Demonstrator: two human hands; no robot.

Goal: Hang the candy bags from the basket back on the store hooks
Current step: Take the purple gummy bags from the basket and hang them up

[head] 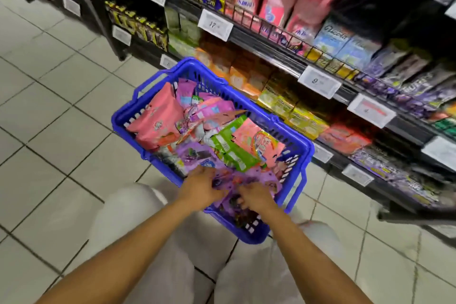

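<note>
Tiled floor (pixel 49 96), blue basket (pixel 302 153) beside shelves (pixel 283 39). I see left hand (pixel 198 187) and right hand (pixel 256 196) both pinching purple candy bags (pixel 229 179) at near end of basket.

Both hands, left (pixel 199 186) and right (pixel 256 196), close together, fingers curled.
</note>
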